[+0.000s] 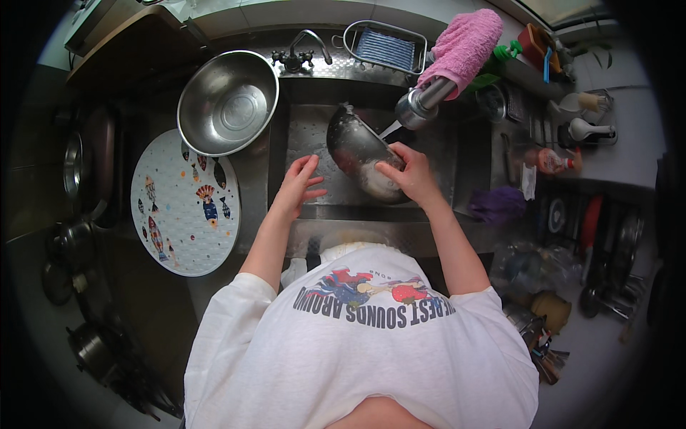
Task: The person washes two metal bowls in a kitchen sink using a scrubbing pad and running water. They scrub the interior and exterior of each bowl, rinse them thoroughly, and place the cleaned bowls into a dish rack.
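My right hand (411,174) grips the rim of a metal bowl (364,155), thumb on its outer wall and fingers over the edge. The bowl is tilted on its side above the sink basin (316,128), so most of its inside is hidden from me. Beside the bowl's rim, a white streak that looks like water (391,129) shows below the metal spout head (416,110). My left hand (301,185) hovers over the basin's left part, fingers apart and holding nothing, a short way from the bowl.
A large steel basin (214,102) overlaps a fish-patterned round board (185,230) on the left. Behind the sink are a second faucet (297,53) and a wire rack (386,51). A pink towel (466,45) wraps the spout's pipe. A purple cloth (497,205) lies right.
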### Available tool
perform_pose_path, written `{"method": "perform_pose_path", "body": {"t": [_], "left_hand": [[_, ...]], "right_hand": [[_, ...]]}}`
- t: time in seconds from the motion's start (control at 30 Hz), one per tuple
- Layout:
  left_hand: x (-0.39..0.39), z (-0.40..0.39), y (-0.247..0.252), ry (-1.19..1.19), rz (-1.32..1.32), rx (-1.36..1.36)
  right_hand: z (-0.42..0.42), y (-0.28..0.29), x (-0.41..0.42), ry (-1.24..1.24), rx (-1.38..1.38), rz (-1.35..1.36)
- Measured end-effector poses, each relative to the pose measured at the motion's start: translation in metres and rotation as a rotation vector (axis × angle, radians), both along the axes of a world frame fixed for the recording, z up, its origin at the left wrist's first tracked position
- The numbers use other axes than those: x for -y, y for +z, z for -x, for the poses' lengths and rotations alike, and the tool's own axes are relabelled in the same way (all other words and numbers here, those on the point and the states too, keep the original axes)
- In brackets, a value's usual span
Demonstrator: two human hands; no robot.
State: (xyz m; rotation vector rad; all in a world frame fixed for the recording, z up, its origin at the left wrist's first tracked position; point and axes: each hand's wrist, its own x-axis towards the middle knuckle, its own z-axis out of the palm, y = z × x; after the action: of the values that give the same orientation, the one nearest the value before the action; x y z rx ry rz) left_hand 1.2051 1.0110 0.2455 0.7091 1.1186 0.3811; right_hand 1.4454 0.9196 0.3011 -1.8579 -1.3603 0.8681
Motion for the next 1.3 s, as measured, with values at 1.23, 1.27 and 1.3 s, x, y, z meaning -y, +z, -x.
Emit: {"method": "perform_pose_path", "body": {"t": [1.23,1.27,1.3], "left_hand": [[0.013,0.003,-0.051,-0.156,-0.381,-0.214],[0.02,-0.009,-0.047,-0.173,-0.266,-0.213],[0.024,-0.015,-0.044,-0.204,-0.217,-0.16]], "right_hand": [[-0.061,0.017,0.046,-0.411,-0.151,0.02],[-0.071,0.014,0.052,-0.407,-0.068,0.004],[-0.08,0.013,0.058,-0.424,-0.057,0.055]]}}
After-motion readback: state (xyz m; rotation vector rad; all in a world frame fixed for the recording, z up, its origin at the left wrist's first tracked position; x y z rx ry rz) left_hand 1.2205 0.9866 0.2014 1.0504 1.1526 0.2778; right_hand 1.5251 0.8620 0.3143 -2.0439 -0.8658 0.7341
